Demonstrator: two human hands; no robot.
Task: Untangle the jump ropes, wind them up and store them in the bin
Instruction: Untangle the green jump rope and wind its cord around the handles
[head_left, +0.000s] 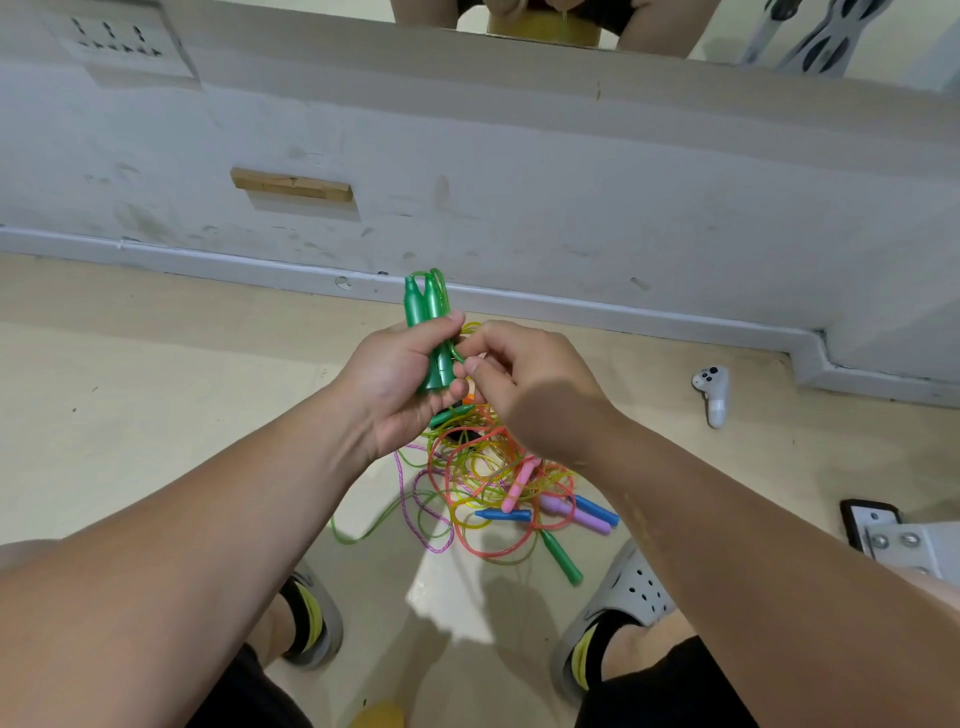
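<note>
Your two arms reach out from the bottom of the view, over your knees and grey sandals (623, 597). Under them is the tan floor (156, 415), with the white wall (519, 182) behind it. On the floor between your feet lies the pile of jump ropes (493, 478). Its red, yellow, green and purple cords are all mixed up, and pink, blue, purple and green handles poke out.

Your left hand (400, 384) is above the pile. Its fingers are wrapped round the two green handles (423, 312), which sit side by side and point up. Your right hand (535, 389) is just beside it, pinching the thin green cord (457, 356).

The cord looks light, bendy and a bit slippery, so I think it will spring loose. Hold the hard handles tight and loop the cord close to them.

I can't see a bin for sure. A small white controller (712, 395) lies off to your right. No words can be read anywhere.
</note>
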